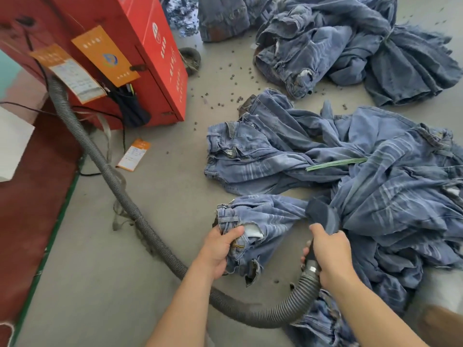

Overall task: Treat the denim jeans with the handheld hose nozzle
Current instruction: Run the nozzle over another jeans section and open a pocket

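Observation:
A pair of light-blue denim jeans (270, 216) lies on the grey floor at lower centre. My left hand (220, 249) grips its waistband, bunched near a white pocket lining. My right hand (330, 254) holds the dark hose nozzle (323, 214), whose tip is pushed against the jeans beside a large pile. A grey ribbed hose (120, 186) runs from the nozzle down around my arm and back to the upper left.
A red cabinet (155, 58) with orange tags stands at upper left. A bundle of jeans tied with a green strap (335, 163) lies to the right, another pile (350, 46) at the back. Small dark bits (233, 78) litter the floor. A red mat (32, 196) edges the left.

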Demonstrator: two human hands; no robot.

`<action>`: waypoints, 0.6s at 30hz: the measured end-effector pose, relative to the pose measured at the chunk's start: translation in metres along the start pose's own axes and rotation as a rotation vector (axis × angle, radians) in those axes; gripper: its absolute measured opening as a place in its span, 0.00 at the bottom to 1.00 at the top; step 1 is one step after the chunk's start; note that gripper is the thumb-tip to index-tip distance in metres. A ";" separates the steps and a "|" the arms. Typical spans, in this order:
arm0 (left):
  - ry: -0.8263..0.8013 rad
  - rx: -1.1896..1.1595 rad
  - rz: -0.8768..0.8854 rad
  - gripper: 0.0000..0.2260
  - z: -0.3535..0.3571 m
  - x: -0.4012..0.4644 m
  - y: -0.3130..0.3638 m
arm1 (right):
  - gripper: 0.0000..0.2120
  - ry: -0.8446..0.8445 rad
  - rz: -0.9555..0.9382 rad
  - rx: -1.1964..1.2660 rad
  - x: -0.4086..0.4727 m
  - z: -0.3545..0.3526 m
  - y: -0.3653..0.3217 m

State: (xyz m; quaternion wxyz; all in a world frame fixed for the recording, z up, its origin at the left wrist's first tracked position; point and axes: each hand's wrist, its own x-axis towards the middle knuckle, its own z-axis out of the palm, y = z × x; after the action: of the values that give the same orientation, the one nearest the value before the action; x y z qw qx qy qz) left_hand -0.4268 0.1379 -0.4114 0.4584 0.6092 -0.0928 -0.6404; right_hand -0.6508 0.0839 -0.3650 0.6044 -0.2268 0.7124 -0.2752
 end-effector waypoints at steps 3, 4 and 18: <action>-0.038 0.191 0.105 0.15 -0.003 -0.001 0.001 | 0.09 -0.150 -0.018 -0.158 -0.030 -0.018 -0.003; -0.047 0.266 0.134 0.14 -0.003 0.000 0.000 | 0.09 -0.220 -0.035 -0.233 -0.043 -0.019 -0.004; -0.243 0.395 0.188 0.14 0.007 -0.025 0.002 | 0.09 -0.226 -0.456 -0.888 -0.090 0.002 -0.036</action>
State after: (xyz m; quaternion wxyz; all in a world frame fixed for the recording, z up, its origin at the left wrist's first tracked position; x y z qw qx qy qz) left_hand -0.4357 0.1516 -0.3909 0.3736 0.5943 -0.3269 -0.6327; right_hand -0.6342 0.1155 -0.2753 0.4477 -0.6396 0.6232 -0.0444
